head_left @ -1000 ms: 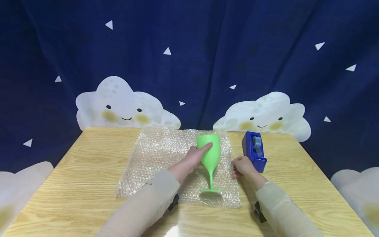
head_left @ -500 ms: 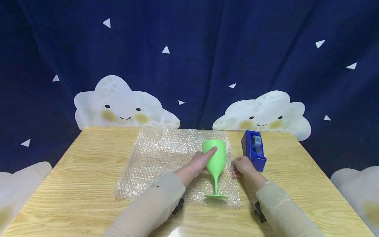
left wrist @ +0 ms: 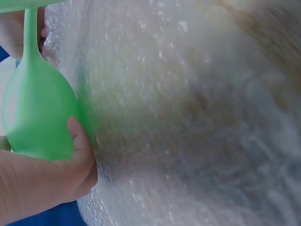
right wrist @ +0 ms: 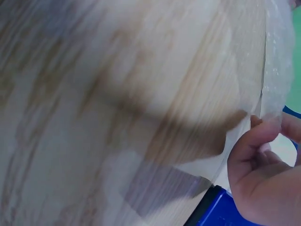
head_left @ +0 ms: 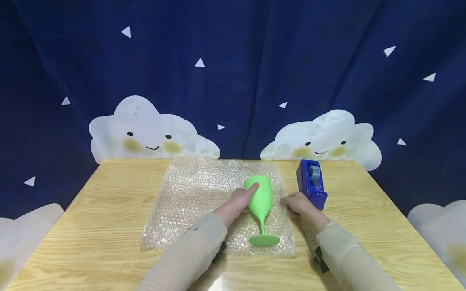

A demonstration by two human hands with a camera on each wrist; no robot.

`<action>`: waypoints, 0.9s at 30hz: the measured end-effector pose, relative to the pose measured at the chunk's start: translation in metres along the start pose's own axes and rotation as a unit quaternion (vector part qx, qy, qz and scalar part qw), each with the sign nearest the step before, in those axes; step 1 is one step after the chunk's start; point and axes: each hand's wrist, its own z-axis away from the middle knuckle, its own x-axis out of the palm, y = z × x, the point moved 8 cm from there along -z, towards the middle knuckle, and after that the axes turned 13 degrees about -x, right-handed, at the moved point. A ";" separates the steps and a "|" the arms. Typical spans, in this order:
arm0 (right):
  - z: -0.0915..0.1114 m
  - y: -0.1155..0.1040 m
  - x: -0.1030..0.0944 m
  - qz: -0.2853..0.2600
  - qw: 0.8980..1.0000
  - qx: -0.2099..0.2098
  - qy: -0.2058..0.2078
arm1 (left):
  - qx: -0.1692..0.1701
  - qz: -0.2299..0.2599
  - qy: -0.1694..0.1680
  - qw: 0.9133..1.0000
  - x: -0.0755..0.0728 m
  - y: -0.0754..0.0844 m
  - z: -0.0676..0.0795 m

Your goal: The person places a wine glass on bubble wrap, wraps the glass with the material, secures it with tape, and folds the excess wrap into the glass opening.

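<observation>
A green plastic goblet [head_left: 260, 200] is in my left hand [head_left: 238, 202], which grips it by the bowl. Its stem points toward me, and the underside of its round foot shows, so it is tilted over. Beneath it a sheet of bubble wrap [head_left: 196, 194] lies spread flat; whether the goblet touches it I cannot tell. In the left wrist view the thumb and fingers wrap around the goblet's bowl [left wrist: 42, 113]. My right hand [head_left: 297, 203] pinches the right edge of the sheet; the right wrist view shows the bubble wrap's edge [right wrist: 277, 80] between thumb and fingers.
A blue tape dispenser [head_left: 311, 184] with a roll of clear tape stands just behind and right of my right hand. Everything rests on a light wooden table [head_left: 109, 202]. A dark blue curtain [head_left: 233, 81] with cloud shapes hangs behind its far edge.
The goblet first moved right, then slightly back left, and its foot tipped up so the underside now shows. My right hand shifted slightly left onto the edge of the bubble wrap.
</observation>
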 end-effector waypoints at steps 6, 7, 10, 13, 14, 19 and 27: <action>-0.001 -0.005 0.001 0.000 1.000 -0.014 0.005 | 0.007 0.003 0.014 1.000 -0.003 0.000 0.000; -0.002 -0.005 0.002 0.002 1.000 -0.016 0.002 | 0.008 0.004 0.017 1.000 -0.004 0.000 0.000; -0.002 -0.008 0.004 0.013 1.000 -0.021 -0.001 | 0.013 0.007 0.025 1.000 -0.006 0.000 -0.001; -0.001 -0.012 0.005 0.017 1.000 -0.024 -0.003 | 0.017 0.010 0.028 0.999 -0.008 0.000 -0.001; -0.001 -0.013 0.005 0.016 1.000 -0.026 -0.002 | 0.019 0.011 0.029 0.999 -0.008 0.001 0.000; 0.000 -0.018 0.005 0.001 1.000 -0.027 0.005 | 0.031 0.019 0.038 0.999 -0.010 0.003 0.001; 0.002 -0.029 0.006 -0.055 0.998 -0.034 0.016 | 0.034 0.023 0.056 0.998 -0.014 0.004 0.003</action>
